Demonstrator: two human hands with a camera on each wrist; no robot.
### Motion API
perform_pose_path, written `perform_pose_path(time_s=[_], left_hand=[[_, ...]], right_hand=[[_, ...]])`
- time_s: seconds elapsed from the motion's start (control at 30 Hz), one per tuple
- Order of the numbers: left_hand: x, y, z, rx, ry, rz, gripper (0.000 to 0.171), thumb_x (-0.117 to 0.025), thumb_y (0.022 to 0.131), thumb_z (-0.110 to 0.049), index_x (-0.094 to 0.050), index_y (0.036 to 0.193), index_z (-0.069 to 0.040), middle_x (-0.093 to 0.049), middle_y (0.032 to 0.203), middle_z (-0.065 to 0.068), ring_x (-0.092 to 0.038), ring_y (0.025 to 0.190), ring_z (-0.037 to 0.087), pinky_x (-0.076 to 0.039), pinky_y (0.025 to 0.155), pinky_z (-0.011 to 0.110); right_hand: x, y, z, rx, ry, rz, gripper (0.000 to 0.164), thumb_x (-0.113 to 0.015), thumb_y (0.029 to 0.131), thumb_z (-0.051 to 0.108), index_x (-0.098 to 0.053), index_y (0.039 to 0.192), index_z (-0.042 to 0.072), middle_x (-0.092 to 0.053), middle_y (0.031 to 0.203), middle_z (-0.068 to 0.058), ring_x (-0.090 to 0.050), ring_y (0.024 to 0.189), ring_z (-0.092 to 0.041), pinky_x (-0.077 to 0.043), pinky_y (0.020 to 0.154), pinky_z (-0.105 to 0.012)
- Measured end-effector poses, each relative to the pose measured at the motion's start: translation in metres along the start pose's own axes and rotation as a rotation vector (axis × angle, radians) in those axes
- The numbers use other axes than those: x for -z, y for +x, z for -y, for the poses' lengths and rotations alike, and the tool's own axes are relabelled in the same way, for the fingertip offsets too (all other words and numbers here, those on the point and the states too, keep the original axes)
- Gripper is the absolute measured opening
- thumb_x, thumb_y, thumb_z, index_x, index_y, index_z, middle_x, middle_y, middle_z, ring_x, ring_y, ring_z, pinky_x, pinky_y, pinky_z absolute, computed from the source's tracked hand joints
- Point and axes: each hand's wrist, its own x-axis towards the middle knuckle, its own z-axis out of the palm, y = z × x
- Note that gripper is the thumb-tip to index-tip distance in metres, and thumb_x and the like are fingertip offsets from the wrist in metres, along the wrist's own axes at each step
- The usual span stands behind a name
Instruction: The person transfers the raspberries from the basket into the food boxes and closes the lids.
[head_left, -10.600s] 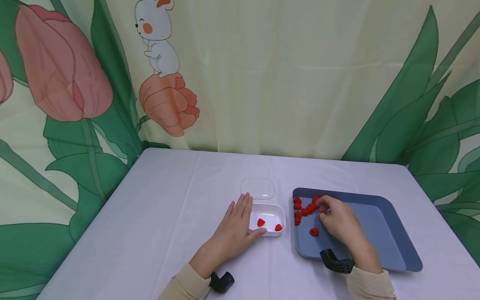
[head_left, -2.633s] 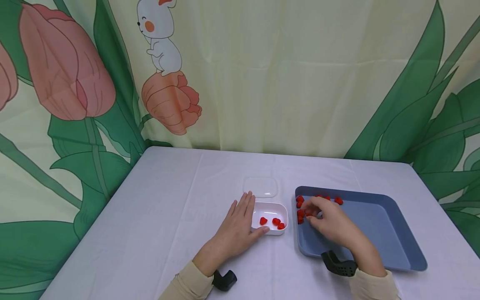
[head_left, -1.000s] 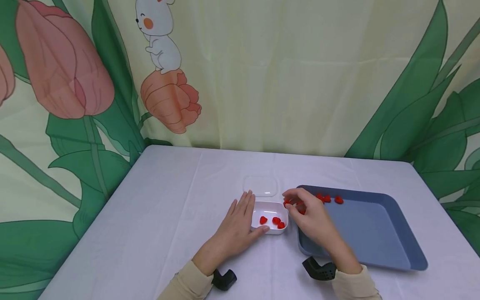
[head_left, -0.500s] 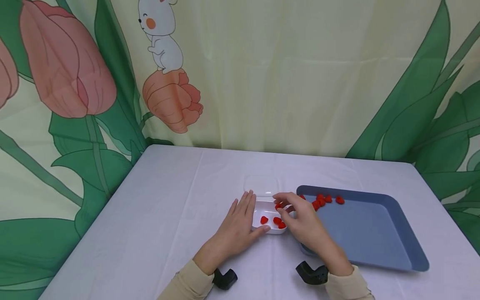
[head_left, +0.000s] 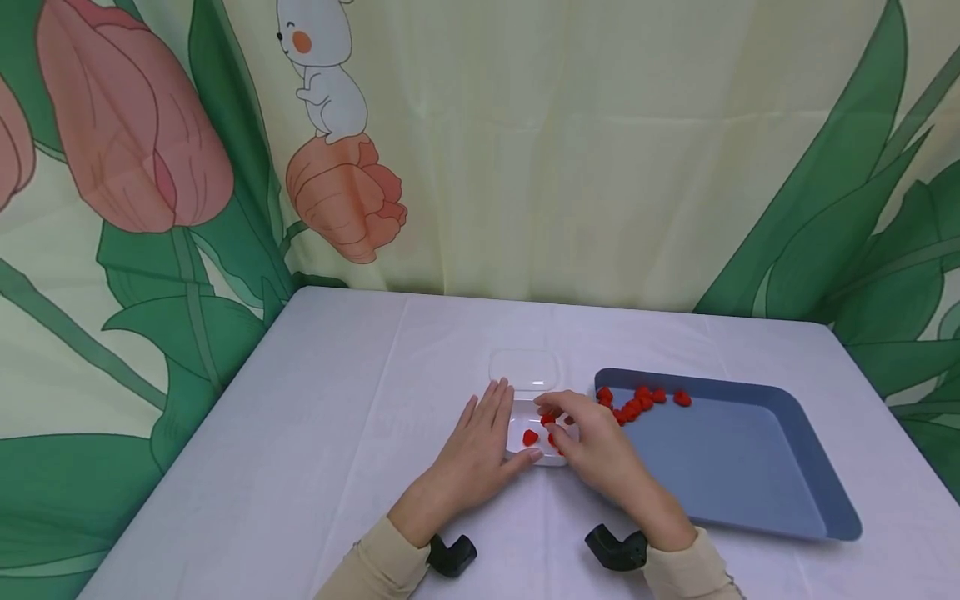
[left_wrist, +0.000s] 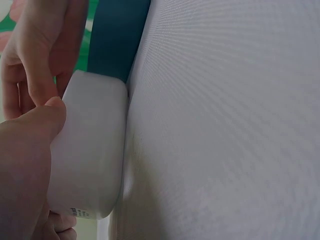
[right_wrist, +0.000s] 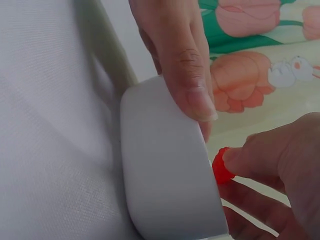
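A small white box (head_left: 517, 421) stands on the table with a few red raspberries (head_left: 530, 437) in it. My left hand (head_left: 476, 454) rests against its left end, fingers straight, the thumb on the near rim. Over the box's right part, my right hand (head_left: 600, 446) pinches a raspberry (right_wrist: 222, 166) between thumb and fingers. In the right wrist view that berry is just beyond the rim of the box. Part of the box's inside is hidden by the right hand. The left wrist view shows the box's outer wall (left_wrist: 92, 145) and both hands.
A blue-grey tray (head_left: 735, 458) lies to the right, with several raspberries (head_left: 633, 408) along its far left part. Behind the box lies a clear lid (head_left: 522, 369). A printed curtain (head_left: 570, 167) hangs past the table's far edge.
My right hand has carried a raspberry leftward from the tray to over the box. Since the earliest frame the box has gained a raspberry. The left hand has stayed against the box.
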Motion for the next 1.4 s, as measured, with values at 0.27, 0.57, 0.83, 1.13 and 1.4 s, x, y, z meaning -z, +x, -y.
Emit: perform_pose_path(time_s=[0.27, 0.57, 0.83, 1.13, 1.4], left_hand=[[0.001, 0.000, -0.001, -0.009, -0.005, 0.000, 0.094, -0.042, 0.095, -0.068, -0.015, 0.158, -0.004, -0.015, 0.167, 0.009, -0.010, 0.156, 0.023, -0.015, 0.125, 0.050], [0.002, 0.001, -0.002, -0.009, 0.011, -0.002, 0.093, -0.044, 0.095, -0.066, -0.014, 0.159, -0.005, -0.014, 0.167, 0.009, -0.009, 0.156, 0.023, -0.015, 0.125, 0.051], [0.001, 0.001, -0.002, -0.008, 0.014, -0.004, 0.093, -0.043, 0.095, -0.066, -0.015, 0.158, -0.004, -0.015, 0.167, 0.010, -0.010, 0.156, 0.023, -0.016, 0.125, 0.051], [0.000, 0.001, -0.003, -0.002, 0.012, 0.003, 0.094, -0.045, 0.094, -0.066, -0.015, 0.159, -0.005, -0.016, 0.167, 0.010, -0.011, 0.156, 0.024, -0.017, 0.125, 0.051], [0.001, 0.001, -0.002, 0.004, 0.018, -0.005, 0.093, -0.045, 0.095, -0.065, -0.015, 0.158, -0.004, -0.017, 0.167, 0.010, -0.012, 0.156, 0.024, -0.016, 0.125, 0.050]], right_hand=[[-0.007, -0.002, -0.002, 0.061, -0.054, 0.003, 0.040, -0.077, 0.079, -0.002, -0.069, 0.117, 0.008, -0.074, 0.101, 0.000, -0.068, 0.092, -0.014, -0.059, 0.084, -0.037], [-0.009, 0.001, -0.003, 0.060, -0.045, 0.066, 0.042, -0.075, 0.081, -0.005, -0.068, 0.121, 0.006, -0.074, 0.098, 0.000, -0.068, 0.091, -0.015, -0.058, 0.080, -0.035], [-0.002, 0.000, 0.000, 0.097, -0.030, -0.002, 0.039, -0.075, 0.081, -0.005, -0.069, 0.117, 0.005, -0.075, 0.100, -0.002, -0.069, 0.092, -0.017, -0.060, 0.078, -0.037], [0.011, 0.000, -0.002, 0.048, -0.038, -0.099, 0.037, -0.075, 0.080, -0.006, -0.069, 0.114, 0.007, -0.075, 0.100, -0.003, -0.069, 0.090, -0.017, -0.061, 0.076, -0.040], [0.023, 0.001, -0.007, -0.013, -0.032, -0.120, 0.038, -0.076, 0.081, -0.003, -0.068, 0.116, 0.008, -0.073, 0.104, -0.004, -0.068, 0.092, -0.017, -0.059, 0.070, -0.024]])
